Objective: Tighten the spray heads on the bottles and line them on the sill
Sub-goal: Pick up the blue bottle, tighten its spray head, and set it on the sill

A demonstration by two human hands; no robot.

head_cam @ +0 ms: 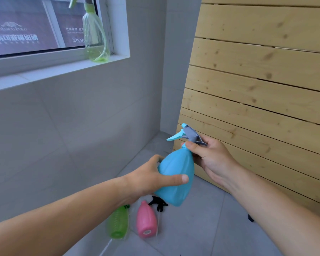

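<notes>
Head-worn view, down onto nearby hands

Your left hand [151,180] wraps the body of the bottle you hold [175,178], and your right hand [212,157] sits at its neck, just under the spray head [188,134]; the slatted panel [266,89] stands to your right; one bottle [95,36] stands upright at the right end of the sill [44,71]; below your hands two bottles [118,222] [146,220] lie side by side on the floor [201,228], a loose spray head [159,203] just beyond them.
</notes>
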